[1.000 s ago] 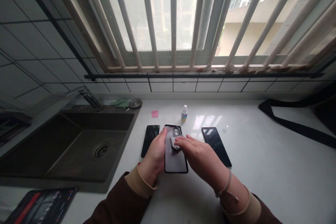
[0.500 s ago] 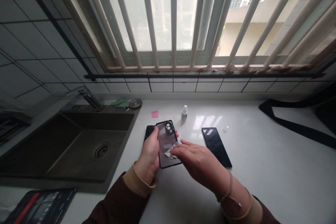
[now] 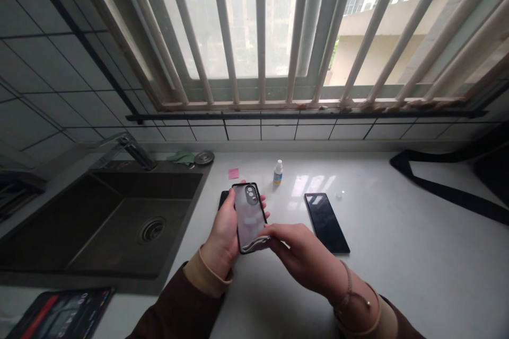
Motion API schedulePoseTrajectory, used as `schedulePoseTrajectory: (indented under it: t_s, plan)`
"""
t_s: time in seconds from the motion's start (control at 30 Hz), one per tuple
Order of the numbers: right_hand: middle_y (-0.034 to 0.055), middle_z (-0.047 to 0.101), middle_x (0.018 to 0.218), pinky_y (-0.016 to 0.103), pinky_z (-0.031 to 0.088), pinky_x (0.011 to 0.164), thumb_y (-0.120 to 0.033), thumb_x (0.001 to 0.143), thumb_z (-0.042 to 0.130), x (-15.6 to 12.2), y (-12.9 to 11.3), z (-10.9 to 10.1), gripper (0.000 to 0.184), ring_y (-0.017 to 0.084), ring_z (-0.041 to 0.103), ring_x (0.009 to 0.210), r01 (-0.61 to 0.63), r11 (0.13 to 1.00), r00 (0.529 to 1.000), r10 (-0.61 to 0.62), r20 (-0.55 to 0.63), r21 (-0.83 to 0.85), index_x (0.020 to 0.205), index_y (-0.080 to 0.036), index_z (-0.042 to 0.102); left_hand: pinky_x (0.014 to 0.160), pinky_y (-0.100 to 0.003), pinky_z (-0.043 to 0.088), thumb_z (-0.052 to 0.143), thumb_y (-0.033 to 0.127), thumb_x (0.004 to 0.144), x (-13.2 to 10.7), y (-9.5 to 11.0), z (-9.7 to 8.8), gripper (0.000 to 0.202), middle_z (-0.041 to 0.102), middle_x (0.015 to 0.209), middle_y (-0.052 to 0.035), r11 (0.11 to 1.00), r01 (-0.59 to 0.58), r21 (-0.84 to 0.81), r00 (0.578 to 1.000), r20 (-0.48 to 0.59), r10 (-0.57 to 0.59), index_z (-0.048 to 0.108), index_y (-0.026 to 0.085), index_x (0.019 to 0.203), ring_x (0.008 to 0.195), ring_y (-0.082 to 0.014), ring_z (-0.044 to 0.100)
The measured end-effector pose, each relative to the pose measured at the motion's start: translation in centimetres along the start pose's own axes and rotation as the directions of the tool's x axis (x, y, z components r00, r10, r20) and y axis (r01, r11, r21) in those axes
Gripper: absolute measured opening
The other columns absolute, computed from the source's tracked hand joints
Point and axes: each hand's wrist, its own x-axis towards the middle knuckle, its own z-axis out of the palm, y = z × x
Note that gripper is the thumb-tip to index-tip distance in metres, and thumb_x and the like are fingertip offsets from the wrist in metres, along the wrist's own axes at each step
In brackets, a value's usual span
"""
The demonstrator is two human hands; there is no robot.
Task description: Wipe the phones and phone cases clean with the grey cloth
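The left hand (image 3: 225, 233) grips a clear phone case (image 3: 249, 214) with a thin black rim. The fingers curl behind it and the thumb side presses on its long edge, so the case is held up off the counter (image 3: 397, 259). The case lies right by the palm of the left hand, and its long side points away from the person, leaning a little to the left at the far end. The far end has a dark bump with round camera holes (image 3: 251, 195).

The right hand (image 3: 302, 257) comes in from the right and is at the near end of the case. Its fingers pinch a soft white cloth (image 3: 256, 245), which touches the bottom edge of the case. So the left hand is the one holding the case, and the right hand is at its near end.

A black phone (image 3: 326, 222) with shiny glass lies flat on the pale, smooth counter to the right. Another dark phone (image 3: 223, 198) lies mostly hidden behind the left hand. Beyond them stand a small white bottle (image 3: 278, 172) and a pink note (image 3: 233, 173). A dark sink (image 3: 151, 185) sits to the left.
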Motion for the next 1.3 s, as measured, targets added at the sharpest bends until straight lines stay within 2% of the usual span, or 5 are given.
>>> schedulePoseTrajectory:
  t_s: [0.17,0.37,0.57,0.7,1.3]
  plan:
    - [0.0092,0.080,0.102,0.041,0.064,0.091,-0.053,0.102,0.068,0.5,0.8,-0.3,0.040,0.022,0.076,0.092,-0.233,0.693,0.906,0.409,-0.107,0.682,0.116,-0.017,0.079,0.080,-0.042,0.066,0.043,0.057,0.109,-0.6,-0.8,0.4,0.057,0.078,0.104,-0.0177,1.000,-0.029,-0.001,0.996,0.080,0.029,0.069,0.011,0.129,0.086,-0.0274,0.078]
    - [0.0110,0.082,0.109,0.043,0.068,0.089,-0.049,0.084,0.089,1.0,2.8,-1.2,0.041,0.025,0.078,0.097,-0.113,0.530,0.640,0.686,-0.346,0.841,0.108,-0.018,0.079,0.098,-0.046,0.060,0.055,0.065,0.103,-1.2,-3.0,-0.3,0.070,0.073,0.115,-0.0114,0.892,-0.370,0.258,0.909,0.298,0.291,0.044,0.028,0.162,0.106,-0.0269,0.073]
    - [0.0101,0.081,0.108,0.042,0.064,0.095,-0.051,0.089,0.084,0.9,1.2,-0.4,0.042,0.023,0.077,0.098,-0.101,0.514,0.758,0.594,-0.269,0.852,0.114,-0.018,0.079,0.130,-0.045,0.030,0.053,0.053,0.108,-2.6,-3.0,-0.6,0.067,0.042,0.167,-0.0163,0.383,-0.735,0.560,0.678,0.628,0.383,0.040,0.024,0.166,0.154,-0.0331,0.041]
    - [0.0065,0.080,0.103,0.032,0.064,0.084,-0.047,0.089,0.086,0.8,0.7,-0.1,0.035,0.018,0.074,0.089,-0.011,0.453,0.763,0.580,-0.286,0.891,0.109,-0.019,0.078,0.124,-0.051,0.038,0.059,0.049,0.106,-2.5,-3.2,-0.5,0.070,0.045,0.160,-0.0194,0.152,-0.815,0.559,0.573,0.739,0.356,0.035,0.025,0.168,0.145,-0.0356,0.049]
    - [0.0062,0.081,0.110,0.033,0.063,0.083,-0.045,0.097,0.077,0.8,1.3,-0.4,0.028,0.022,0.077,0.096,-0.016,0.401,0.819,0.532,-0.218,0.916,0.114,-0.023,0.076,0.118,-0.054,0.045,0.072,0.049,0.098,-1.6,-2.9,-1.0,0.087,0.045,0.148,-0.0166,-0.224,-0.804,0.551,0.458,0.814,0.357,0.025,0.036,0.171,0.139,-0.0359,0.049]
